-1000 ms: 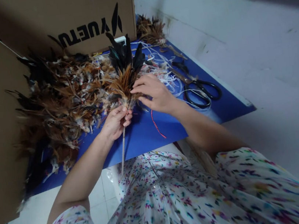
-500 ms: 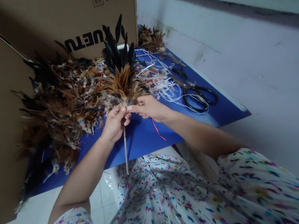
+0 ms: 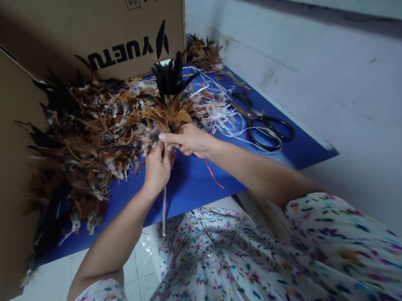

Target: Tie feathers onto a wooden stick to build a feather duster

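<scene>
Between my hands is a feather duster (image 3: pixel 171 107), black feathers at its far end and brown ones below, on a thin pale stick (image 3: pixel 164 210). My left hand (image 3: pixel 158 166) is closed round the stick just under the feathers. Pressing on the base of the feathers, my right hand (image 3: pixel 191 141) is closed too, its thumb reaching over toward the left fingers. The exact grip point is partly hidden by the fingers. A pink string (image 3: pixel 212 175) hangs below my right hand.
Brown and black feather bunches (image 3: pixel 91 141) are heaped on the blue tabletop (image 3: pixel 199 190) at left. White ribbons (image 3: pixel 224 117) and black-handled scissors (image 3: pixel 271 130) lie at right. A cardboard box (image 3: pixel 108 24) stands behind, a wall (image 3: pixel 326 83) at right. More feathers (image 3: pixel 204 53) sit at the back.
The feather duster has tipped lower and away, its black tip dropping and the stick's near end swinging left. My right thumb has moved left over the feather base.
</scene>
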A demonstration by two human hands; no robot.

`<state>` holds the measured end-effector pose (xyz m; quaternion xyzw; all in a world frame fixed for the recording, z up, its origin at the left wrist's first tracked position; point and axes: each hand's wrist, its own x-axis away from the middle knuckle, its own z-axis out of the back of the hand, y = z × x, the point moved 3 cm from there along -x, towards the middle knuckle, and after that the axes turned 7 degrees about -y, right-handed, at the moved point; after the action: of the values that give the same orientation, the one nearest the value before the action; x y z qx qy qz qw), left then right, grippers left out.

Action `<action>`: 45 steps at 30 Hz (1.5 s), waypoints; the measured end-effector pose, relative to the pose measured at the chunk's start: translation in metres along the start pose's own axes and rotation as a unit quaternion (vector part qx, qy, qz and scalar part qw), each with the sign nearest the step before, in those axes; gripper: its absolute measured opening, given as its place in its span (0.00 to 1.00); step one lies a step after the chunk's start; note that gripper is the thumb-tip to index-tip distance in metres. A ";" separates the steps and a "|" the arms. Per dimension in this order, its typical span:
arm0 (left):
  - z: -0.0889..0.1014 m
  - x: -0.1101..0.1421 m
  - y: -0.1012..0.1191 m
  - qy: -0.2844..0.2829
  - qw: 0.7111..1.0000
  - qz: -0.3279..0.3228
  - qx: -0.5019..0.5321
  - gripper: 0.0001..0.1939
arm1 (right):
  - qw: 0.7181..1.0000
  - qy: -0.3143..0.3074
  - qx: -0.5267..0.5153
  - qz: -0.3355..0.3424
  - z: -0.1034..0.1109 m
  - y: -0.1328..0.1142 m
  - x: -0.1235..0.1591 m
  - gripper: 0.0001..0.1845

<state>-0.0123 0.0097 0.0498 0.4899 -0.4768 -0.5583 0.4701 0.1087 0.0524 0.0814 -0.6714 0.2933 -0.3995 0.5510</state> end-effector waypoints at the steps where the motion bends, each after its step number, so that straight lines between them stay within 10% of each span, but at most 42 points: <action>1: 0.000 0.001 0.003 0.009 1.000 -0.007 -0.009 0.04 | 1.000 0.006 0.008 -0.003 0.000 0.000 -0.002 0.24; 16: 0.001 -0.005 0.005 0.035 0.981 0.080 0.174 0.15 | 0.998 0.015 -0.065 -0.009 0.007 0.006 -0.007 0.24; 24: -0.007 -0.006 0.005 -0.125 0.940 0.211 0.236 0.19 | 0.998 -0.026 -0.035 -0.036 0.006 0.012 -0.007 0.25; 45: -0.003 -0.005 -0.001 -0.215 0.899 0.247 0.292 0.14 | 0.995 -0.041 0.079 -0.031 0.019 0.016 -0.005 0.19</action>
<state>-0.0091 0.0150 0.0488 0.3395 -0.8135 -0.3520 0.3148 0.1231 0.0627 0.0637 -0.6504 0.2164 -0.4104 0.6014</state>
